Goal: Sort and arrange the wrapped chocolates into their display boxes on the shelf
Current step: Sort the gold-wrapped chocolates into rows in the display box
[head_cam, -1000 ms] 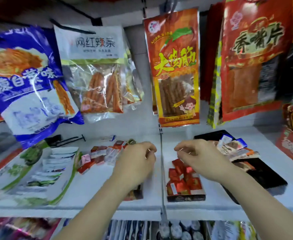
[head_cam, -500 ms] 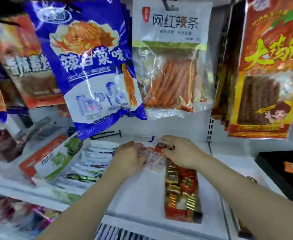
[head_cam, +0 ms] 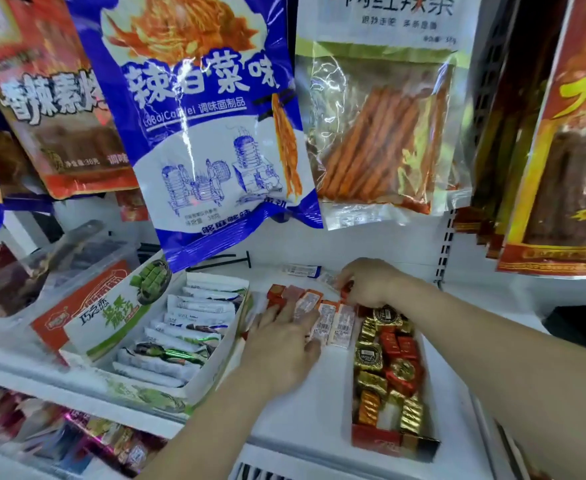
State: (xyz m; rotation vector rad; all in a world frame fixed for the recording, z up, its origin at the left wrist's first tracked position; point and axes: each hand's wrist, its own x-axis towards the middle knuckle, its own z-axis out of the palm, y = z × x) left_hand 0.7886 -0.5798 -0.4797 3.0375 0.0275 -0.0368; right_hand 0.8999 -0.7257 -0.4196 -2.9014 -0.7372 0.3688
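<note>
Several small red and pink wrapped chocolates [head_cam: 322,311] lie in a loose row on the white shelf [head_cam: 312,403]. My left hand [head_cam: 281,344] lies flat over their near left end, fingers straight and pressing on them. My right hand [head_cam: 367,285] is at the row's far right end, fingers curled round a red piece. To the right, a narrow red display box [head_cam: 388,441] holds several gold and red foil chocolates [head_cam: 388,362]. To the left, a white and green display box [head_cam: 118,327] holds white wrapped bars [head_cam: 180,337].
Big snack bags hang above the shelf: a blue one [head_cam: 208,116], a clear one with orange sticks [head_cam: 378,109], red ones at both sides. A clear plastic tub [head_cam: 42,271] sits far left. A small blue-white packet [head_cam: 300,270] lies at the back. A dark tray [head_cam: 582,327] is at right.
The view has moved in closer and down toward the shelf. My left hand has spread flat over the row of chocolates; my right hand stays at the row's far end.
</note>
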